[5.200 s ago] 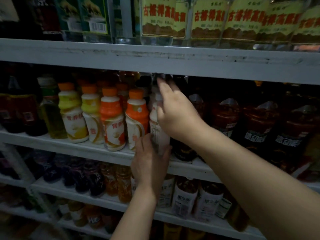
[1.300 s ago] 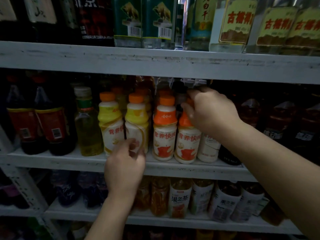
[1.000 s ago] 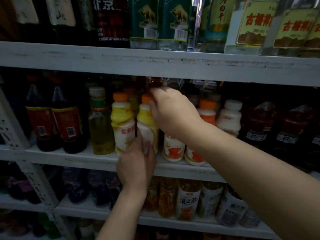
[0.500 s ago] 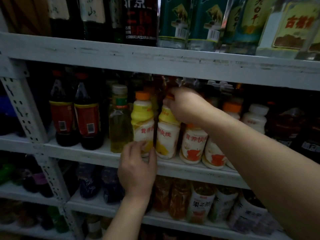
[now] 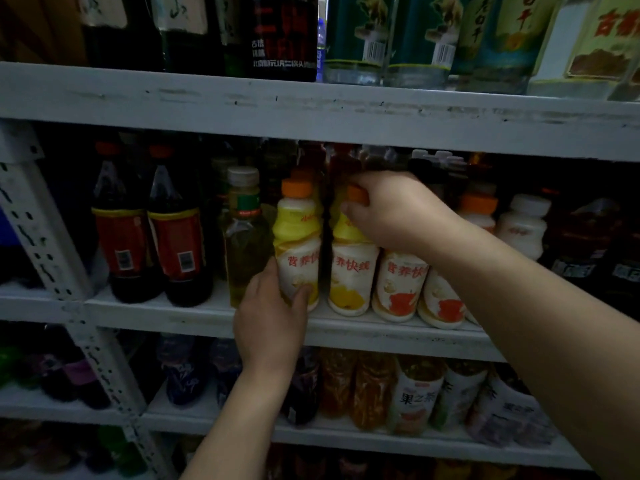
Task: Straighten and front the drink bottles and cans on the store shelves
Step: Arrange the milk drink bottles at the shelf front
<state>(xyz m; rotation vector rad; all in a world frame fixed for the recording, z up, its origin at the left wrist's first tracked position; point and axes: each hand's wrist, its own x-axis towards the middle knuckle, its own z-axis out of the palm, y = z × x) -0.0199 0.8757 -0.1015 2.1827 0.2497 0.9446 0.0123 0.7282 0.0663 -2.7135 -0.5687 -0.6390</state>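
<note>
Step in hand: fronting the yellow bottles, mid frame; left hand wraps the base of yellow 1, thumb and fingers clamped on it; right hand curled over the cap of yellow 2, gripping its neck; both upright near the shelf lip, gap between them. Next, probably: small twist to square the labels, close the gap, level both with the orange bottles to the right.
</note>
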